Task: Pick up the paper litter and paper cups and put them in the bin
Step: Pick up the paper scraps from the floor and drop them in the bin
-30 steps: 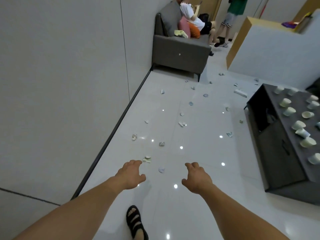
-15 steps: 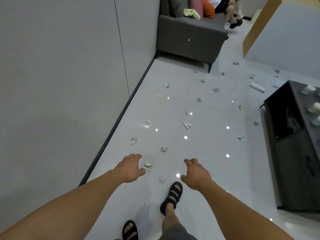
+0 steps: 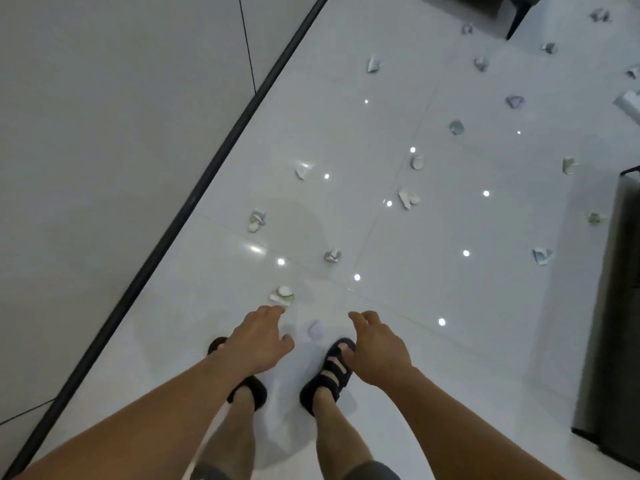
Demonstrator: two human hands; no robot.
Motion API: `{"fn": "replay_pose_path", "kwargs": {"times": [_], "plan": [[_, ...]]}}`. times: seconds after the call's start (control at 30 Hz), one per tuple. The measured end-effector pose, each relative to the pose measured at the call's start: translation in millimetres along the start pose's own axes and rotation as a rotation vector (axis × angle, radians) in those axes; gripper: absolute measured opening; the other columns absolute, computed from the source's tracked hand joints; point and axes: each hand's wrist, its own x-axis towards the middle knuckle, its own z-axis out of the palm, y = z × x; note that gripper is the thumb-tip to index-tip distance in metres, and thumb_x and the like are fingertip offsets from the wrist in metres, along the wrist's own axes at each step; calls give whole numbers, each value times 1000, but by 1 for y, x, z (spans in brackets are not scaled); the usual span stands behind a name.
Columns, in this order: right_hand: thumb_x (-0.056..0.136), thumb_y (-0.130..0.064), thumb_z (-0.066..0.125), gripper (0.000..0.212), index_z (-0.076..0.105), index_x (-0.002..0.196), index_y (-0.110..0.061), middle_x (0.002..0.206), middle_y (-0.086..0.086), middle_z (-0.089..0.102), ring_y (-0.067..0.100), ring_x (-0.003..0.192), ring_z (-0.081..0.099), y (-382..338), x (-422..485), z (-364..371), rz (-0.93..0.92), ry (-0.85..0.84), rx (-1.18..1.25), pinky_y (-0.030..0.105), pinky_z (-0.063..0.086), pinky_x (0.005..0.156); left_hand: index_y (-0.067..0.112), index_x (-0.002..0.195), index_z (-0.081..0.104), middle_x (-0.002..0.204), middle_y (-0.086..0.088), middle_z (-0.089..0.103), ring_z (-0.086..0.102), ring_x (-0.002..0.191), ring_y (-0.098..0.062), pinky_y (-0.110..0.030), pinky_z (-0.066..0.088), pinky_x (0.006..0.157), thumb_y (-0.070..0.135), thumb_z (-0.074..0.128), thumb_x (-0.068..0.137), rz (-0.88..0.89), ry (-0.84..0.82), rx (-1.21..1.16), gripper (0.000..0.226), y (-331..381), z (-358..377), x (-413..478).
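empty hands (image 3: 263, 336) over open floor (image 3: 398, 344), wall (image 3: 104, 133) left

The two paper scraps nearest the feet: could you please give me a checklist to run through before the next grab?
1. Left hand empty and open: ok.
2. Right hand empty and open: ok.
3. Green-white scrap just beyond the left fingertips, unobstructed: ok.
4. Pale scrap on the floor between the hands, clear of the right sandal: ok.
5. Bin in view for the drop: not ok, none visible.
6. Whether either hand touches a scrap: cannot tell.
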Motion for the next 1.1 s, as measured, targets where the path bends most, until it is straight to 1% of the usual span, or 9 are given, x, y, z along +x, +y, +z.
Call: {"fn": "replay_pose_path", "kwargs": {"times": [0.23, 0.43, 0.53, 0.6, 0.67, 0.73, 0.93, 1.03, 1.1], "plan": [[88, -42, 58, 74, 23, 150, -24, 148, 2, 32, 24, 118, 49, 37, 174, 142, 44, -36, -19, 34, 47, 86, 21, 149, 25, 149, -3, 34, 37, 131, -21, -32, 34, 101, 44, 51, 92, 56, -5, -56, 66, -68, 91, 185], [85, -52, 61, 79, 23, 149, -25, 147, 1, 32, 26, 119, 50, 67, 288, 277, 75, -110, -38, 37, 47, 86, 20, 148, 27, 149, -3, 34, 36, 133, -22, -35, 34, 102, 45, 50, 92, 34, -97, -25, 66, -137, 199, 293], [86, -48, 60, 72, 29, 144, -21, 138, 6, 38, 29, 110, 54, 76, 311, 320, 105, -111, -33, 36, 48, 79, 21, 147, 29, 145, -3, 39, 39, 129, -22, -35, 36, 98, 44, 49, 92, 32, -124, -22, 63, -152, 235, 316], [90, -40, 58, 57, 35, 137, -17, 129, 9, 44, 31, 102, 56, 79, 322, 342, 145, -92, 29, 36, 48, 77, 22, 146, 30, 143, -3, 40, 40, 128, -21, -34, 36, 97, 44, 49, 92, 30, -134, -28, 62, -159, 253, 329], [93, -28, 53, 39, 42, 128, -16, 123, 9, 51, 30, 99, 58, 79, 328, 349, 189, -92, 96, 35, 47, 77, 22, 146, 30, 143, -3, 41, 41, 128, -22, -34, 36, 97, 44, 48, 92, 19, -153, -45, 62, -162, 260, 335], [93, -25, 53, 31, 47, 123, -16, 118, 6, 58, 27, 97, 60, 78, 328, 341, 163, -74, 126, 32, 45, 77, 22, 146, 30, 143, -3, 42, 42, 128, -22, -35, 37, 98, 45, 48, 91, 20, -150, -60, 62, -158, 256, 335], [87, -28, 67, 43, 54, 126, -19, 116, -4, 64, 16, 92, 63, 40, 302, 257, -183, 41, 285, 24, 46, 78, 26, 141, 36, 135, 4, 52, 53, 116, -18, -35, 44, 95, 52, 51, 90, 64, -106, -265, 59, -123, 197, 312], [83, -26, 71, 46, 56, 126, -19, 111, -7, 65, 10, 85, 61, 16, 289, 225, -281, 113, 387, 22, 46, 75, 25, 128, 46, 111, 6, 61, 59, 96, -16, -33, 49, 81, 40, 49, 93, 109, -51, -356, 38, -110, 166, 295], [83, -28, 71, 49, 54, 129, -21, 113, -8, 64, 5, 80, 59, 5, 284, 214, -310, 130, 370, 22, 48, 75, 23, 127, 47, 104, 3, 62, 57, 88, -15, -28, 45, 73, 35, 46, 96, 116, 24, -328, 34, -111, 152, 284]]}}
